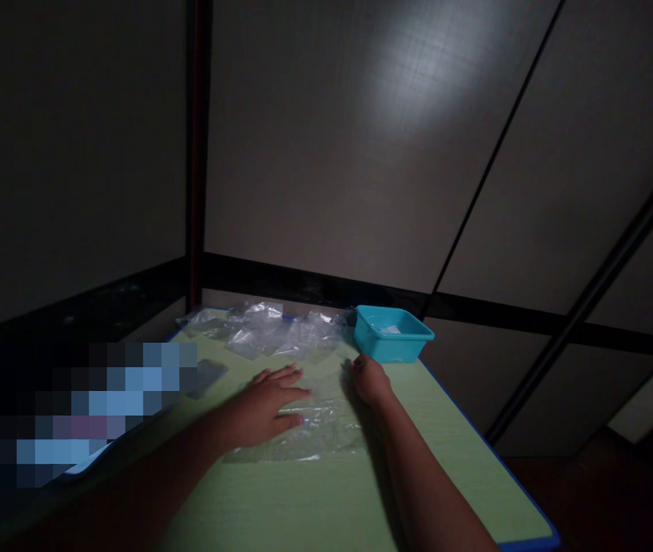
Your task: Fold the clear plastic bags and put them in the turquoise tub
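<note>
A clear plastic bag (pixel 326 433) lies flat on the pale green table (pixel 280 506). My left hand (pixel 269 402) rests over its left part, fingers spread and palm down. Close to the bag's far right corner, my right hand (pixel 369 379) is closed with its fingers curled; what lies between them, if anything, is hidden. Just beyond that hand stands a turquoise plastic basin (pixel 392 349) with something whitish and clear inside. Several more clear plastic bags (pixel 280 330) lie crumpled together along the table's far edge.
A small flat greyish packet (pixel 205 376) lies near the table's left edge. At the left, a blurred-out bright bluish patch (pixel 125 402) hides what is there. Panelled walls (pixel 326 153) stand behind and beside the table, which has a blue rim (pixel 533 543).
</note>
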{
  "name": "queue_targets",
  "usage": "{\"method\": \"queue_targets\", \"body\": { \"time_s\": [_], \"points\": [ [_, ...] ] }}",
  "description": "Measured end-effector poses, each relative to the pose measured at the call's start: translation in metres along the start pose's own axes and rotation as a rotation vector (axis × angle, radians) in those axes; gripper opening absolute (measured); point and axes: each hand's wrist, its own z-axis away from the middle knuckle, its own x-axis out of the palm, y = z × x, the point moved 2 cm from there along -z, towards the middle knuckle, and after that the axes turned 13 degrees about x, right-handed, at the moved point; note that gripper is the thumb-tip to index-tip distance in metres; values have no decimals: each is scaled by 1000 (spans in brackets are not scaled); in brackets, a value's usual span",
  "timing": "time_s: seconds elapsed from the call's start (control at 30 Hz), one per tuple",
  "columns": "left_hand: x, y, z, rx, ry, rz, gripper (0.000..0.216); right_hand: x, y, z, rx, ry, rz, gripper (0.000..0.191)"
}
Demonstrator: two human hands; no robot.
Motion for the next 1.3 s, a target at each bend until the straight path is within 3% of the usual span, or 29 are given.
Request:
{"method": "queue_targets", "body": {
  "time_s": [0.4,0.6,0.7,0.83,0.9,0.97,1.13,1.2,1.3],
  "points": [
    [1,0,3,-43,-121,73,62,-1,2,0,1,-4,-27,16],
    [6,-5,6,-56,-140,86,64,-9,-2,5,-13,16,-62,24],
    [6,-7,4,-38,-61,50,58,-15,-9,13,-74,40,-133,24],
    [-5,-5,-3,-69,253,37,38,-31,-23,36,-303,53,-396,20],
    [-12,-4,-6,-87,413,84,32,-42,-31,52,-450,-84,-548,24],
    [-17,-4,-8,-115,495,95,29,-55,-36,70,-588,-294,-588,28],
    [-15,-9,-8,-155,509,58,26,-78,-40,109,-949,-871,-336,34],
    [-12,-10,-8,-160,501,49,26,-80,-40,117,-1002,-938,-245,32],
    [-12,-10,-7,-169,487,41,27,-76,-41,127,-1062,-916,-157,30]
  ]
}}
